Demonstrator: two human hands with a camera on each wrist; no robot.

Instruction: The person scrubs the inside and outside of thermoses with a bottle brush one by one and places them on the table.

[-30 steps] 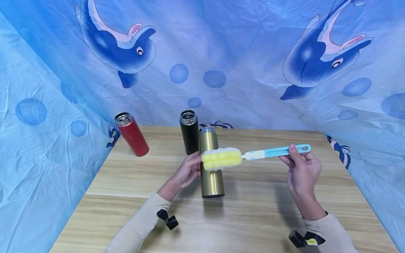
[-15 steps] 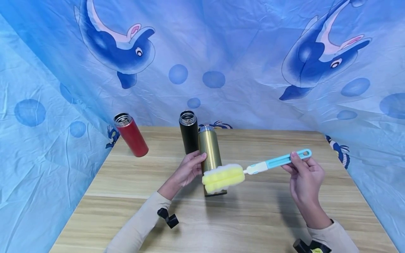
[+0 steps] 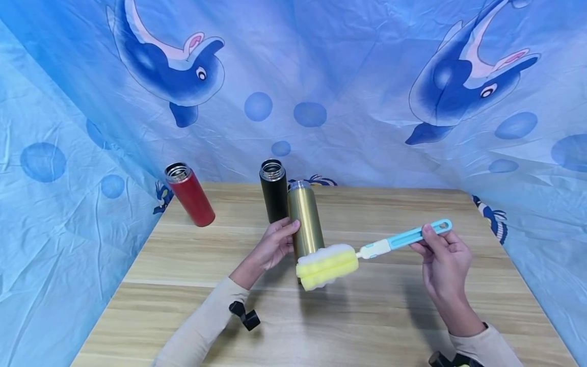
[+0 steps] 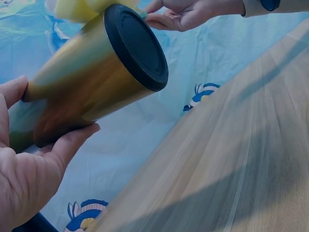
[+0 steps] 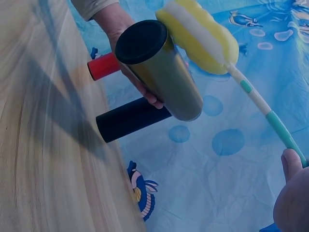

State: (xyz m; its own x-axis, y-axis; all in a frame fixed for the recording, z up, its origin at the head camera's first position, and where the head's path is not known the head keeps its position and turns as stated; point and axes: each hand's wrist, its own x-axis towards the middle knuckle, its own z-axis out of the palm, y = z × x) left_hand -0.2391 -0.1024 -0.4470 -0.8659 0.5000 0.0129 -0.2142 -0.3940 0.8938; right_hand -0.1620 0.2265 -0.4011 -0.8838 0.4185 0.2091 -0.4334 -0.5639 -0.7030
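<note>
My left hand (image 3: 274,246) grips a gold thermos bottle (image 3: 306,216) round its middle and holds it tilted above the table. The bottle's black base (image 4: 137,48) shows in the left wrist view, clear of the tabletop. Between thumb and fingers, my right hand (image 3: 446,262) pinches the light-blue handle of a bottle brush (image 3: 408,237). Its yellow and white sponge head (image 3: 327,267) lies across the lower part of the bottle in the head view; the right wrist view shows it next to the bottle's base end. Whether they touch I cannot tell.
An uncapped black bottle (image 3: 273,196) stands just behind the gold one, partly hidden by it. Farther left stands an uncapped red bottle (image 3: 192,199). The wooden table (image 3: 220,265) ends at a blue dolphin-print cloth (image 3: 357,127) behind and at both sides.
The brush head has come down along the gold bottle toward its base, and the right hand has lowered slightly. The left thumb now lies over the bottle's front. The bottle has tilted a little.
</note>
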